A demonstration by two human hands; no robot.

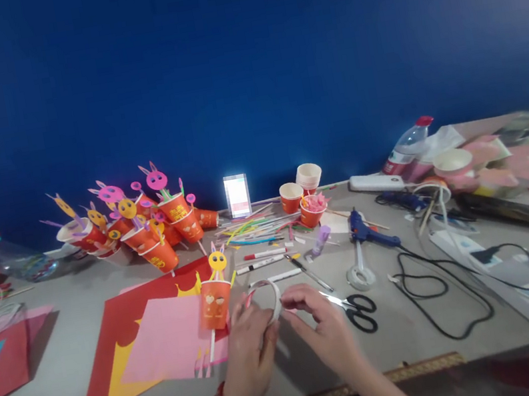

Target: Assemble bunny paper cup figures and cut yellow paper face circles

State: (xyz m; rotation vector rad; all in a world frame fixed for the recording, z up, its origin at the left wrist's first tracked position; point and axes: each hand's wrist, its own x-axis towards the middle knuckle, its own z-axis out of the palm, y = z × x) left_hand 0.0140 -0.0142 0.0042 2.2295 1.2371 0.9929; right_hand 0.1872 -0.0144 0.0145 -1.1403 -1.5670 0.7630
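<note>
Both my hands hold a white tape roll just above the grey table near its front edge. My left hand, with a red bead bracelet on the wrist, curls its fingers round the roll's left side. My right hand pinches the roll's right side, thumb and fingers pressed together. An orange paper cup figure with a yellow face on a stick stands just left of my hands. Black-handled scissors lie to the right.
Red, yellow and pink paper sheets lie at the left. Several orange cup figures stand at the back left. Straws and markers, orange cups, a blue glue gun with black cable, a bottle and a power strip fill the rest.
</note>
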